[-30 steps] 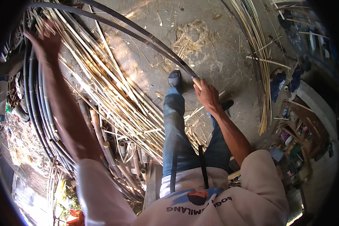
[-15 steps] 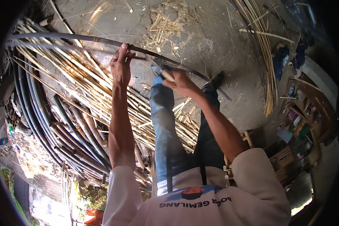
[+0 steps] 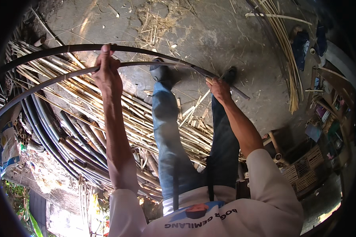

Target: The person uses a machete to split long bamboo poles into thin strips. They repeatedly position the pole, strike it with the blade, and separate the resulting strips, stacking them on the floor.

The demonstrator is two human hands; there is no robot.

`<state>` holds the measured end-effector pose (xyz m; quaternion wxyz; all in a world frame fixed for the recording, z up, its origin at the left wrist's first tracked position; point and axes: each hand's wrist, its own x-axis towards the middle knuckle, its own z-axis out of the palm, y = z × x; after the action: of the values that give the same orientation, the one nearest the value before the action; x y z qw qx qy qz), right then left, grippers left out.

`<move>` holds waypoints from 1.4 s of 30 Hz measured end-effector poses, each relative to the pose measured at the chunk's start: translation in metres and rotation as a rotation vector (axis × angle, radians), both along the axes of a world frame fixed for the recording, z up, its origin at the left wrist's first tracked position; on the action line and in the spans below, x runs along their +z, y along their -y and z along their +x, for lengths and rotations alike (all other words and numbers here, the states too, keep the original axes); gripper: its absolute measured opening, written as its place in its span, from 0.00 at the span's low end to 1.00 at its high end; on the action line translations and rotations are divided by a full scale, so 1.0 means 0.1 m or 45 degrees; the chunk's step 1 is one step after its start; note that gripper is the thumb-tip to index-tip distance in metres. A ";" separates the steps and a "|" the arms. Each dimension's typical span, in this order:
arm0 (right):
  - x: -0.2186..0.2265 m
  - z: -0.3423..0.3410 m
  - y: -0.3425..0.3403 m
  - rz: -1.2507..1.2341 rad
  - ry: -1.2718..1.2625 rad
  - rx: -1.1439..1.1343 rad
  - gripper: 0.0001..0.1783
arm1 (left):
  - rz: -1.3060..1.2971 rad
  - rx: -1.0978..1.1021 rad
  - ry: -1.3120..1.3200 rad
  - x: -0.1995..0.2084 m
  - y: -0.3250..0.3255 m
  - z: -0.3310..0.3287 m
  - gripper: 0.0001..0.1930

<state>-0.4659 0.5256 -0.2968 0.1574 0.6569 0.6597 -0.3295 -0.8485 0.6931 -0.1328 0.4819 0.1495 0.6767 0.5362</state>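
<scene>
Two long dark bamboo strips spread apart toward the left and come close together near my right hand. My left hand (image 3: 107, 73) is closed, with the thumb against the upper bamboo strip (image 3: 146, 52) and the lower bamboo strip (image 3: 59, 81) passing at the fingers. My right hand (image 3: 220, 89) is closed on a knife with a pale wooden handle (image 3: 208, 80). The blade appears to lie along the strips where they meet, though its edge is hard to make out. Beyond that hand the dark strip's end slants down to the right.
Pale split bamboo (image 3: 142, 120) lies in a broad pile from the left to beneath my legs. Dark bamboo poles (image 3: 47, 122) curve beside it. A bundle of thin strips (image 3: 286, 59) rests on the right floor, near a slatted bamboo piece (image 3: 304, 166). Shavings (image 3: 152, 25) litter the concrete.
My right hand has moved right and slightly down with the knife. My left hand has shifted left and a little up. The lower strip now bows in a long curve, farther from the upper one.
</scene>
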 end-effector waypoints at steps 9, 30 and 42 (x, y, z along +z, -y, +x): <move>0.01 0.31 0.26 -0.001 -0.299 -0.054 0.21 | 0.134 0.116 0.011 0.04 0.02 -0.09 0.19; 0.55 -1.05 -0.66 0.110 -0.333 0.070 0.32 | 0.425 0.242 0.044 1.25 -0.48 -2.27 0.21; -0.63 1.01 0.34 -0.835 -0.324 -0.602 0.30 | 0.503 0.345 -0.540 1.99 -0.16 -1.55 0.28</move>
<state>-0.3645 0.4917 -0.3594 0.1953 0.6592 0.3651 -0.6276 -1.0036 0.7094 0.0664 0.2161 0.2572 0.6586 0.6733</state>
